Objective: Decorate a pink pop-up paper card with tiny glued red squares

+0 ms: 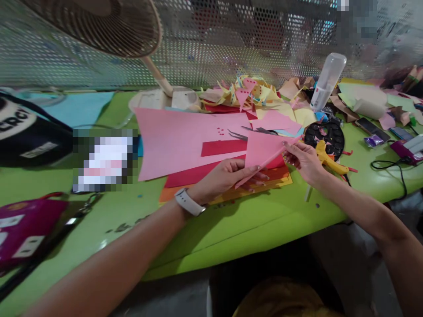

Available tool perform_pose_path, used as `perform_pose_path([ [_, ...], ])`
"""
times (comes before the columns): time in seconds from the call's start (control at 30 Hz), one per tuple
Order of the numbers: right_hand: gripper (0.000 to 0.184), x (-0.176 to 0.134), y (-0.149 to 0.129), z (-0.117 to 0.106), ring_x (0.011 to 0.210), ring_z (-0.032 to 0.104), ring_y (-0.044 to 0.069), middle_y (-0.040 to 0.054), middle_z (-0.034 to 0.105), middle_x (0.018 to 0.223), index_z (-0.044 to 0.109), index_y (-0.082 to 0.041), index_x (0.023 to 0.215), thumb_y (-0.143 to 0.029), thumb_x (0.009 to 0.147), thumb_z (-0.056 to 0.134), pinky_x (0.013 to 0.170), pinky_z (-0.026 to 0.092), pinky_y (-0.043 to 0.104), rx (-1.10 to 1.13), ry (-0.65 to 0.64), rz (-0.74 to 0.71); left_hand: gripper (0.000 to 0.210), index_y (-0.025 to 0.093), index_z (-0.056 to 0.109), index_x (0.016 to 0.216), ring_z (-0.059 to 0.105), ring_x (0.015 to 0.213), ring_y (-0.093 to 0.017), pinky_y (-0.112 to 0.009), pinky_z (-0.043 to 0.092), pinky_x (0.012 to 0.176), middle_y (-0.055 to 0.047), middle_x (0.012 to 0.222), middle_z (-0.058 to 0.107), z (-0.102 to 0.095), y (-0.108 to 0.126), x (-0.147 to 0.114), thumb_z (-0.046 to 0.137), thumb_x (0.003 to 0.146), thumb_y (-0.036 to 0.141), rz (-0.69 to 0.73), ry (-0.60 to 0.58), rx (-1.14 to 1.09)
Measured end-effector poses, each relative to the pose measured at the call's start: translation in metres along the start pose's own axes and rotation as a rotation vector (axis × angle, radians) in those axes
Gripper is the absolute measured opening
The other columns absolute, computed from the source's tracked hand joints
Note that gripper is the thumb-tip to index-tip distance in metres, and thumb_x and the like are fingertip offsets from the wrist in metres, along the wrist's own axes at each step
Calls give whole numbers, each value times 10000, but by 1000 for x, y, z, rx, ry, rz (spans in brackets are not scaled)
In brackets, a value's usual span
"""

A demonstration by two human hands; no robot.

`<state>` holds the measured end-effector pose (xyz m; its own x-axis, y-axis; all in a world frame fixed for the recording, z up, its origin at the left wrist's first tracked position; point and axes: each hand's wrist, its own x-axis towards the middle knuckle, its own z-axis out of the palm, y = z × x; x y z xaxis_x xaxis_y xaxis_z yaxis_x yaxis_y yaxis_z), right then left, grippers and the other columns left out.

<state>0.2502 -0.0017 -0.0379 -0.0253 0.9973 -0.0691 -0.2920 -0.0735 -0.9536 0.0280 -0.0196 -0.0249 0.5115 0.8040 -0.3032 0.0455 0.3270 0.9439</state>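
A folded piece of pink paper (262, 152) is held up between both hands, its creased edge slanting up to the right. My left hand (233, 174), with a white watch band on the wrist, pinches the lower left part, thumb on top and fingers beneath. At the upper right end, my right hand (302, 160) pinches the same edge. Below lie a large pink sheet (172, 132), a dark red strip (218, 148), a red sheet (194, 173) and orange sheets (167, 193). Just behind the folded paper are tweezers (236, 135) and scissors (262, 130), partly hidden.
A yellow glue gun (330, 160) lies beside a black palette tray (333, 134) at right. Behind are paper scraps (254, 90), a clear bottle (327, 83) and a fan (109, 26). Leftward lie a phone (105, 160), a magenta pouch (29, 229) and a black bag (29, 132).
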Motion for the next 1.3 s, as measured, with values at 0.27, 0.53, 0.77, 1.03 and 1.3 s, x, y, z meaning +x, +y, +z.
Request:
perform_pose_path([
  [0.27,331,-5,0,6,436,522,56,-41,646,551,695,-213,591,-483,539,880,432,412,205,-18,-54,-3,263,145,764,784,740,738,-166,-217,581,607,-97,822,785,5,-8,3,778,767,407,-30,-49,-51],
  [0.53,333,-7,-3,4,454,522,71,-32,646,556,690,-222,591,-495,542,875,426,388,218,-70,-29,0,250,140,764,789,736,724,-168,-232,593,618,-98,840,788,2,-6,4,794,753,386,-53,0,-45],
  [0.77,339,-7,-4,2,463,534,79,-20,655,566,679,-218,587,-490,551,878,417,381,225,-105,-4,-3,276,121,753,759,720,657,-147,-217,579,605,-76,738,770,-2,-1,4,809,734,390,-16,-73,-18],
  [1.03,319,-6,-4,1,462,535,77,-16,658,557,688,-219,583,-472,556,881,419,392,220,-86,13,-26,259,127,728,758,716,668,-156,-251,582,633,-78,744,764,-7,0,2,806,734,372,20,-113,50],
  [1.3,327,-3,-4,1,456,529,79,-31,631,538,667,-219,566,-475,549,870,432,405,231,-64,51,-30,267,147,721,806,709,720,-163,-297,590,712,-65,799,766,-7,-1,2,779,735,397,126,-14,181],
])
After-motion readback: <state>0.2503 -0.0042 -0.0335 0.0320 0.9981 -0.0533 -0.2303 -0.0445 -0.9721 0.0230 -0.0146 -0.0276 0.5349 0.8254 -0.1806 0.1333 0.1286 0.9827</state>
